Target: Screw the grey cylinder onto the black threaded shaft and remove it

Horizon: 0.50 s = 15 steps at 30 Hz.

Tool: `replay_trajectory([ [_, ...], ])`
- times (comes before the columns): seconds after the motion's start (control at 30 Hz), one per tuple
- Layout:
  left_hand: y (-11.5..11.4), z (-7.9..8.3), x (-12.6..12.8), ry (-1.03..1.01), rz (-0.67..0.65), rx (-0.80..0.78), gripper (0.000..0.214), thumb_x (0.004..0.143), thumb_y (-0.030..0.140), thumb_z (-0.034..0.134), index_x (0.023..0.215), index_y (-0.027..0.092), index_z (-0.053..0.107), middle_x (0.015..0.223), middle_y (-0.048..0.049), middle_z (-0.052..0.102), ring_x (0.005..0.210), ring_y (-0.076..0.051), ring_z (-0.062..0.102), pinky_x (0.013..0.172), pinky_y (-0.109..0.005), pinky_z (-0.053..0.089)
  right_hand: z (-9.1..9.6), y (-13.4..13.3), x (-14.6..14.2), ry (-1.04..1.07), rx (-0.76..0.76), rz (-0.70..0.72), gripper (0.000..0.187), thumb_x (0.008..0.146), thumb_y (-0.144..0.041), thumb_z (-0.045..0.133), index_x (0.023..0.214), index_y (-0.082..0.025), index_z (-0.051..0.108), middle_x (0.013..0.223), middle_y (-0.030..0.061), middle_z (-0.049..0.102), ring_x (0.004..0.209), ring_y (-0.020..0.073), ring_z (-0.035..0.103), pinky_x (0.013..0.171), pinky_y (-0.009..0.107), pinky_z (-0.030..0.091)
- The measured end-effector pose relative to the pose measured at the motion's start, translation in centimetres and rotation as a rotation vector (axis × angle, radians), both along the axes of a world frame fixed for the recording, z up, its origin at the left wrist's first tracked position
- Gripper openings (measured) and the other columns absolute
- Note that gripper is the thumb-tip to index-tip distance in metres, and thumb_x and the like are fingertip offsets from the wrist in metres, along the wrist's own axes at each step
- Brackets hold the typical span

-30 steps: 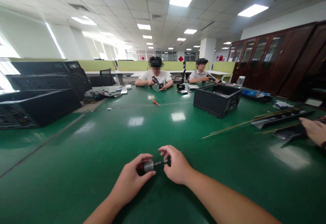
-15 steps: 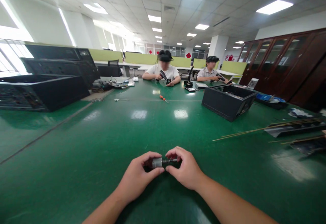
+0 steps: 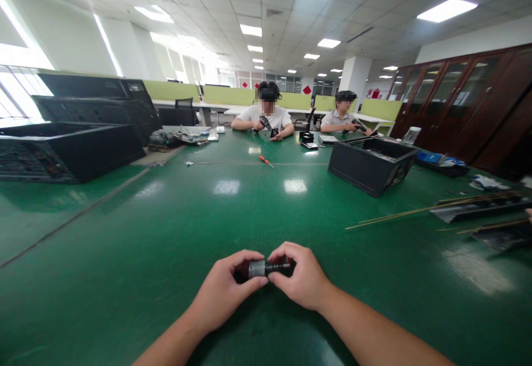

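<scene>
Just above the green tabletop, between my hands, lies a small silver metal cylinder with a dark, ribbed shaft (image 3: 279,267) sticking out to the right and ending in a thin pale tip. My left hand (image 3: 226,283) is closed around the cylinder end, thumb below and fingers above. My right hand (image 3: 301,277) curls around the shaft side, with thumb and fingertips pinching close to where the shaft meets the cylinder. The part is held level. Its far left end is hidden inside my left hand.
An orange-handled screwdriver (image 3: 266,161) lies mid-table. Black computer cases stand at left (image 3: 103,150) and right (image 3: 374,166). Thin brass-coloured rods (image 3: 390,219) reach in from the right. Two people sit across the table, each holding a power drill.
My right hand has shifted slightly left, its fingertips closer to the cylinder, and more of the shaft's tip shows. My left hand keeps its hold.
</scene>
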State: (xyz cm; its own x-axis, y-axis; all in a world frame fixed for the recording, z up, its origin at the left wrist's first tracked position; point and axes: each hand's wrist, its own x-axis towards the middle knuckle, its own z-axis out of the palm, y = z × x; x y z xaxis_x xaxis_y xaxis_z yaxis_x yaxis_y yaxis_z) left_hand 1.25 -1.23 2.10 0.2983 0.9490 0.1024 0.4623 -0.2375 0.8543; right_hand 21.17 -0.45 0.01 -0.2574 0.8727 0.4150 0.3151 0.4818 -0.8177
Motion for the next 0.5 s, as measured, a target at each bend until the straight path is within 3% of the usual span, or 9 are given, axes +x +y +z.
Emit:
replay_trajectory([
  [0.5, -0.05, -0.41, -0.23, 0.019, -0.031, 0.030, 0.026, 0.078, 0.033, 0.074, 0.102, 0.024, 0.071, 0.092, 0.0009, 0.073, 0.086, -0.021, 0.065, 0.079, -0.030, 0.047, -0.35, 0.10, 0.20, 0.017, -0.045, 0.027, 0.009, 0.070, -0.017, 0.074, 0.079, -0.018, 0.074, 0.076, 0.0016, 0.070, 0.069, 0.0156, 0.064, 0.063, 0.024, 0.045],
])
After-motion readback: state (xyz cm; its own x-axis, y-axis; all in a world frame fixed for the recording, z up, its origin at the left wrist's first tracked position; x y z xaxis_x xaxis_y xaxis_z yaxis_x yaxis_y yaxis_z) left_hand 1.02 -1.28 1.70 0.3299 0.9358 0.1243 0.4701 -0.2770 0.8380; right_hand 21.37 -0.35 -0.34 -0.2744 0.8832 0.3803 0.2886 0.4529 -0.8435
